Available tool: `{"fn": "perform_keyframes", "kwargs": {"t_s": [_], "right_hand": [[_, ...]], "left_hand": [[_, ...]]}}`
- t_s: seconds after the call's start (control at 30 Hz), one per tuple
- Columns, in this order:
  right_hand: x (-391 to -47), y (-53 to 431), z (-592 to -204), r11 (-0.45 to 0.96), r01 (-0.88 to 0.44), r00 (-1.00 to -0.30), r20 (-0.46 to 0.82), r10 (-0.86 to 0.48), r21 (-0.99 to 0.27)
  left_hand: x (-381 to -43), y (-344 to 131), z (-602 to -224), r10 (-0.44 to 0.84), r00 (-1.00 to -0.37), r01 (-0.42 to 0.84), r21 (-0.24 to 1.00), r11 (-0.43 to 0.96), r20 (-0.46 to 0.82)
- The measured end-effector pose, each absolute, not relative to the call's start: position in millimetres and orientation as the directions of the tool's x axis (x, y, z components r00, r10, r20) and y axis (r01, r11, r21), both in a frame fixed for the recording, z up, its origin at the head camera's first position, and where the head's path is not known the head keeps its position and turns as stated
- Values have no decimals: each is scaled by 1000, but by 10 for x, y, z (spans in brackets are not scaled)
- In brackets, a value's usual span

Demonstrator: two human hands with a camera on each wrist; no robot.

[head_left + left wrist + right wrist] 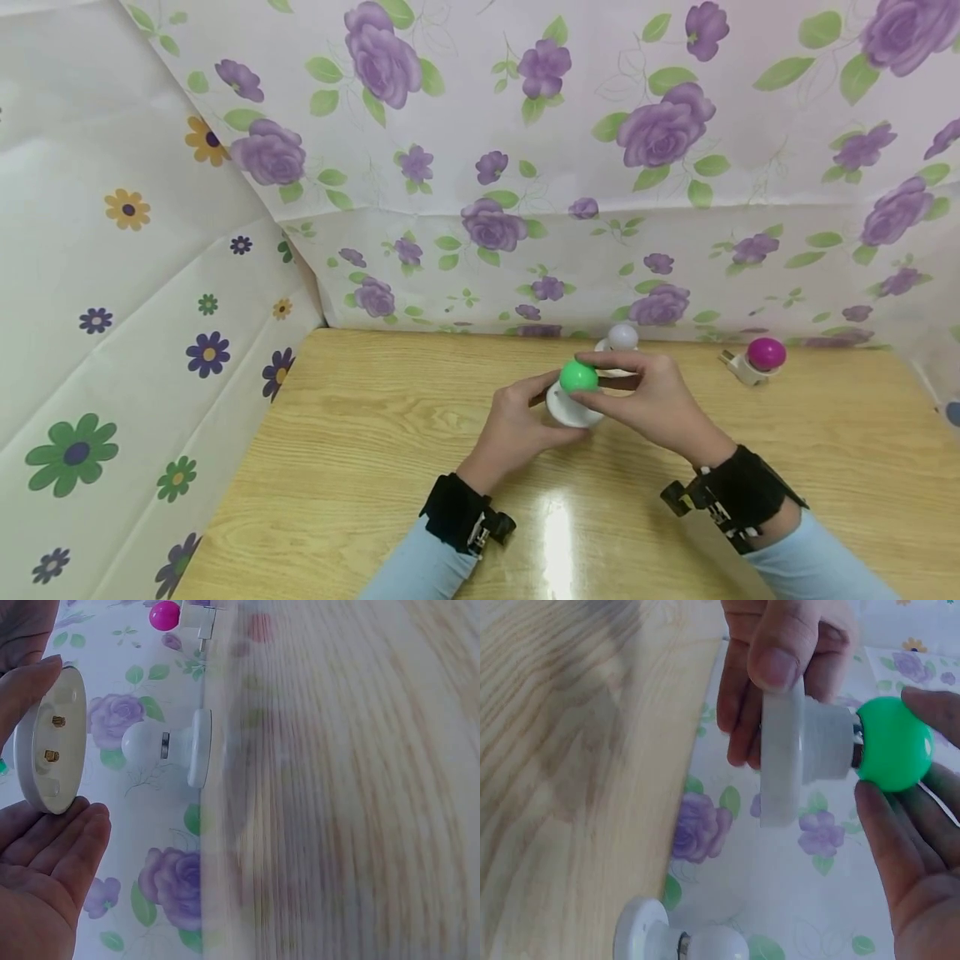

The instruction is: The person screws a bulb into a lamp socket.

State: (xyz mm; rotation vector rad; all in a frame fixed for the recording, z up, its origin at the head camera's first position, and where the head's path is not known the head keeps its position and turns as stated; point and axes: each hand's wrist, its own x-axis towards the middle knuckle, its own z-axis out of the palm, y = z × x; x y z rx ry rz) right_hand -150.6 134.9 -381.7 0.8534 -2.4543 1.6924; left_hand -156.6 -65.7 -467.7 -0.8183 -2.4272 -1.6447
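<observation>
A green light bulb (895, 744) sits at the mouth of a round white lamp holder (784, 761), its metal base partly showing. My left hand (512, 427) grips the holder's wide base by its rim, thumb on one side and fingers on the other. With thumb and fingertips my right hand (651, 402) pinches the green bulb. Both things are held up above the table. In the left wrist view the underside of the holder (56, 750) shows two brass terminals; there the green bulb is almost wholly hidden behind it.
Behind the hands, a white bulb (622, 337) stands in another white holder (200, 748) near the table's back edge. Farther right lies a magenta bulb (767, 354) in a white plug-in socket (748, 371). Flowered paper (450, 167) rises behind the wooden table (360, 467).
</observation>
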Motion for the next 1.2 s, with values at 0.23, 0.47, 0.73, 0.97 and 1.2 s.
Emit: {"fn": "perform_keyframes", "kwargs": {"t_s": [0.23, 0.47, 0.73, 0.97, 1.2], "right_hand": [[-1561, 1372, -3785, 253, -474, -794, 286, -536, -843], [-1571, 1361, -3805, 260, -424, -816, 241, -526, -868], [-1530, 1308, -3820, 259, -409, -857, 270, -439, -875], [-1493, 1248, -3838, 226, -455, -854, 350, -386, -861], [-1480, 1180, -3872, 253, -515, -844, 434, -313, -819]], "left_hand": [[-1574, -660, -4704, 361, -855, 476, 839, 265, 371], [-1578, -656, -4721, 355, -849, 493, 828, 269, 390], [-1564, -634, -4727, 324, -852, 500, 825, 265, 412], [-1557, -617, -4749, 294, -864, 487, 827, 281, 409], [-1536, -609, -4719, 273, -868, 488, 811, 322, 414]]}}
